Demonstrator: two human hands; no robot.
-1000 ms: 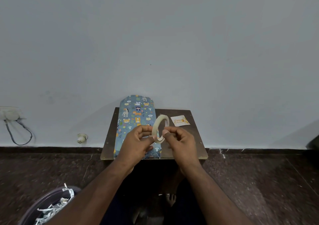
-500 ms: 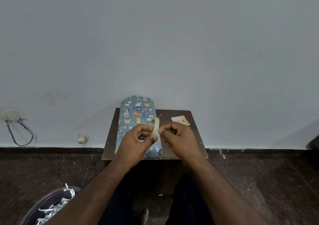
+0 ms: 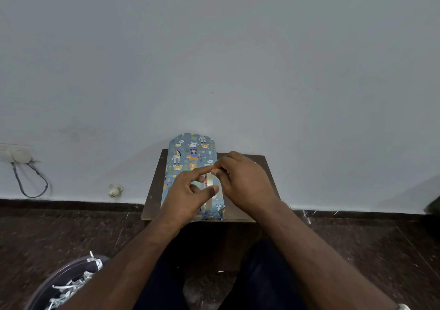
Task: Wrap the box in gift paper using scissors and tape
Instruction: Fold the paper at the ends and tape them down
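1. My left hand holds a roll of tape edge-on, thumb curled against its near side and index finger stretched over the top.
2. My right hand sits just right of the roll, its fingertips pinched together at the roll's upper rim and touching my left index finger. I cannot tell whether a loose end of tape is between them.
3. Directly beneath both hands lies the box, already covered in blue gift paper printed with cartoon animals. It runs lengthwise away from me, its far end reaching the wall beyond my hands.
4. The box rests on a small dark wooden desk, whose bare surface shows to the left and right of my hands.
5. Down by my left forearm, on the dark floor, is a round bin holding shredded paper scraps.
6. Far to the left of my left hand, a wall socket with a looping cable is fixed to the pale wall.
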